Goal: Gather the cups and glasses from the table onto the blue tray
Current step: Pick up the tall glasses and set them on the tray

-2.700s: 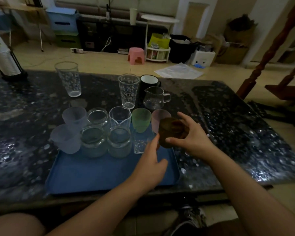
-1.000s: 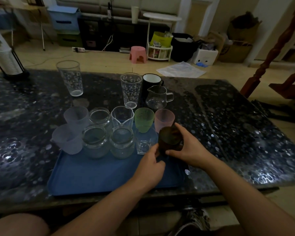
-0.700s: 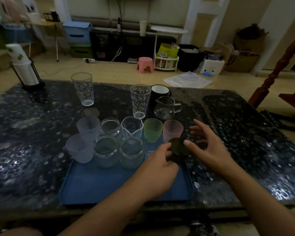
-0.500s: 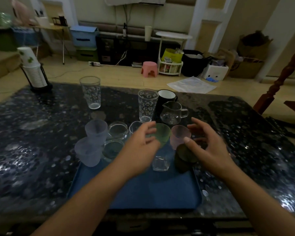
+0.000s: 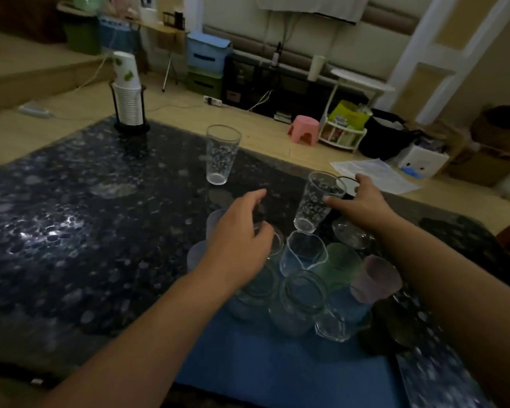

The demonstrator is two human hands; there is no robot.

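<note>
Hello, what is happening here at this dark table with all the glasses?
A person is collecting drinkware onto a blue plastic tray. Several clear jars and frosted cups already stand on it. The right hand reaches to the tall clear patterned glass just behind the tray, its thumb at the glass. The left hand hovers open over the tray's cups. Another tall patterned glass waits farther back on the table.

A single head-worn wide-angle camera is looking forward and down from above the near edge of the dark speckled stone table (image 5: 71, 231). It is tilting, so the tabletop is slanting across the frame. The flat blue plastic tray (image 5: 262, 363) is sitting close below; the room's far wall is showing along the top.
</note>
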